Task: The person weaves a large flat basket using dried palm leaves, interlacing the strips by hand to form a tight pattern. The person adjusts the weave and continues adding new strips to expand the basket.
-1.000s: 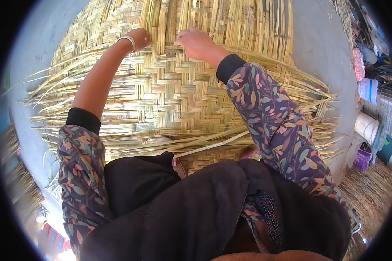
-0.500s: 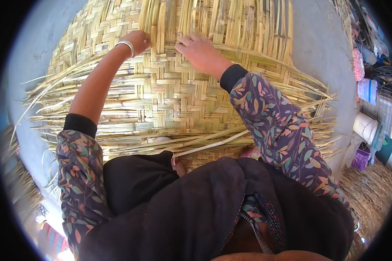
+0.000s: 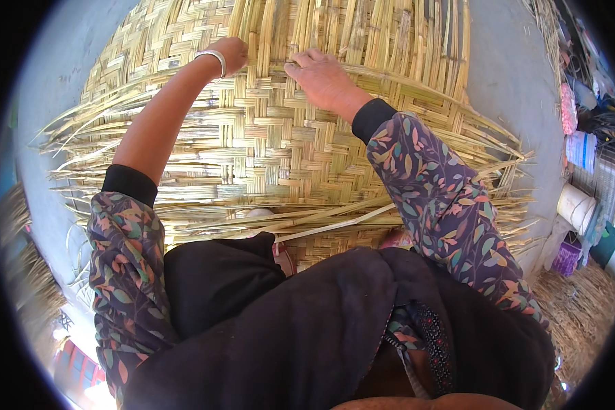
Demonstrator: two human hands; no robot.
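Woven bamboo mat (image 3: 266, 143) spread flat over the grey floor (image 3: 506, 82), filling the picture from 9 o'clock through 12 to 3; finished weave in the middle, loose strips (image 3: 389, 34) running unwoven toward 12, frayed ends fanning out at 9 and at 3.

Left hand (image 3: 229, 55) at 11 o'clock, pressed down on the mat where weave meets the loose strips; fingers curled under and out of sight, so grip impossible to tell; silver bangle (image 3: 214, 58) round the wrist; bare forearm down to a pushed-up floral sleeve (image 3: 126, 239) at 8.

Right hand (image 3: 321, 75) at 12 o'clock, just right of the left, the two near but not touching; palm down, fingers bent, tips pushing against a crosswise strip at the edge of the weave; clamped on nothing visible; floral sleeve with black cuff (image 3: 372, 117) slanting toward 4.

Long pale strip (image 3: 335, 222) lying loose across the near edge of the mat, close to centre; dark clothing (image 3: 307, 328) over the knees filling 6 o'clock.

At 3 o'clock, beyond the mat: white bucket (image 3: 575, 205), purple basket (image 3: 567, 258), stacked cloth-like items (image 3: 581, 147); at 4 to 5, pile of straw (image 3: 581, 307); more straw (image 3: 27, 273) blurred at 8.
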